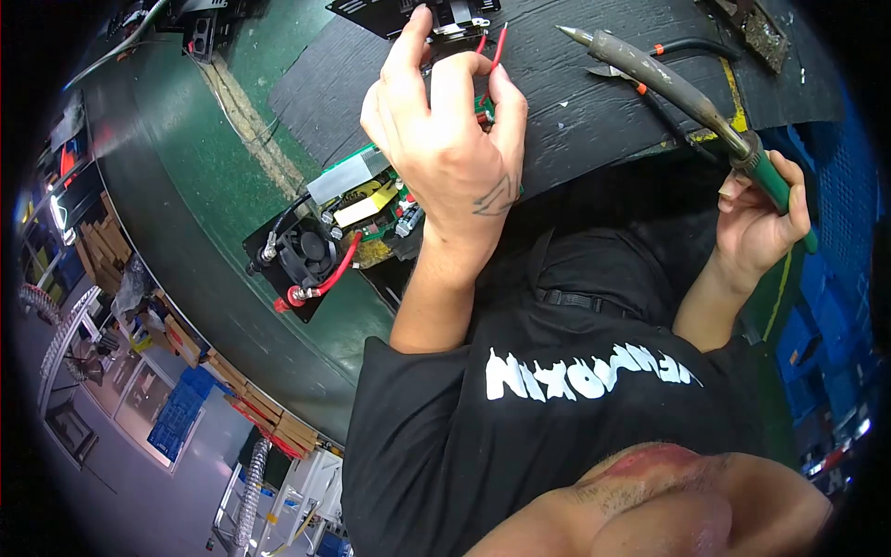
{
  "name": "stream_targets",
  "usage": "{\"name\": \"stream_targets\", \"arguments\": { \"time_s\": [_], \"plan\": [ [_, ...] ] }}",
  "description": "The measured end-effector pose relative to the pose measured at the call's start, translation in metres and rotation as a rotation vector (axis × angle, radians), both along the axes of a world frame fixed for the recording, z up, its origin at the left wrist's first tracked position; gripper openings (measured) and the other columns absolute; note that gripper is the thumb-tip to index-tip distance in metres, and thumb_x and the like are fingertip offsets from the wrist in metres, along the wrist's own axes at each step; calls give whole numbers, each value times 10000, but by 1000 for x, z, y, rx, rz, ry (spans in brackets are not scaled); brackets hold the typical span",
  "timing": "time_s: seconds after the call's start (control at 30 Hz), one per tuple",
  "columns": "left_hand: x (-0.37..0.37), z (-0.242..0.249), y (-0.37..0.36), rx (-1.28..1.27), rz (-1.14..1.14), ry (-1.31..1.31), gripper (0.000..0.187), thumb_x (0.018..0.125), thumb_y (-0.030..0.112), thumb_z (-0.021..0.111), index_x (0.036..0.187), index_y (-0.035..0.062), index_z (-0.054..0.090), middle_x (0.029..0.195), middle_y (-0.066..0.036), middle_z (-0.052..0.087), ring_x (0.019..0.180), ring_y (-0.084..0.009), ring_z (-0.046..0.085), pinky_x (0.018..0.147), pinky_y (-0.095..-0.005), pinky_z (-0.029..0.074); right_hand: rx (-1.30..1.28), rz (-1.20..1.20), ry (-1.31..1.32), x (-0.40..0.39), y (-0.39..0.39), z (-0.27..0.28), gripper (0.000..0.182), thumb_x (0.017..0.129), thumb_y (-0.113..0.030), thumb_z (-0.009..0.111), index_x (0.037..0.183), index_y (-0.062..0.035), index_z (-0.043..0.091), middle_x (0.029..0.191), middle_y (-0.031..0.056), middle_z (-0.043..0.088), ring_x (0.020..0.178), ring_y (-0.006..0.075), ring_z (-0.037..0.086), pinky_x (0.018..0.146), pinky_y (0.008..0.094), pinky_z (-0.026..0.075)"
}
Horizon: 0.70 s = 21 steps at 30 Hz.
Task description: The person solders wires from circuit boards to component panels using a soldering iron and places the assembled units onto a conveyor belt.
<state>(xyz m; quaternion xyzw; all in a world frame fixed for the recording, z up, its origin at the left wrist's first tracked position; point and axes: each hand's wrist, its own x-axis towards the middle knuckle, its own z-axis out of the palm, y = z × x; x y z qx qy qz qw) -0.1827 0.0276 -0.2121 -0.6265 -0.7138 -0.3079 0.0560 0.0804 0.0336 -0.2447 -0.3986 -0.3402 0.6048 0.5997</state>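
Note:
My left hand (450, 139) is over a green circuit board (376, 218), thumb and forefinger pinched on a red wire (498, 46) whose end points up. Another finger reaches to a black panel (380, 14) with a metal-fitted socket. Part of the board is hidden under this hand. My right hand (766, 213) is closed round the green handle of a soldering iron (664, 82). The iron's tip points left, apart from the wire. At the board's lower end sits a black fan plate (302, 255) with a thick red cable (343, 269).
A black mat (557, 130) covers part of the green workbench (176, 121). Cutting pliers (640, 88) lie on it beneath the iron. A metal holder (756, 32) stands at the top right. Another black unit (200, 37) sits at the top left. Blue bins (826, 306) are at the right.

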Motion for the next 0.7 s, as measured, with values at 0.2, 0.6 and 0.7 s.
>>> {"name": "stream_targets", "arguments": {
  "time_s": [0.2, 0.6, 0.7],
  "plan": [
    [0, -1, 2, 24, 24, -119, 162, 660, -7, 674, 808, 9, 611, 1158, -235, 579, 943, -338, 571, 845, -381, 456, -10, 33, -12, -8, 8, 4, 453, 921, -370, 381, 1073, -11, 612, 797, 186, 643, 566, 228, 598, 456, 258, 460],
    [-3, 2, 2, -7, 37, -16, 174, 644, -9, 668, 806, 11, 608, 1114, -208, 590, 892, -311, 568, 805, -371, 443, -18, 70, -80, -21, 23, 9, 453, 918, -375, 376, 1063, -11, 604, 777, 175, 634, 549, 226, 584, 443, 262, 447],
    [-4, 0, 2, -20, 31, -8, 184, 639, -10, 676, 810, 11, 611, 1133, -209, 577, 899, -309, 565, 804, -371, 438, -16, 76, -93, -26, 25, 9, 457, 916, -378, 378, 1063, -10, 604, 781, 174, 637, 549, 224, 583, 438, 263, 445]
  ]
}}
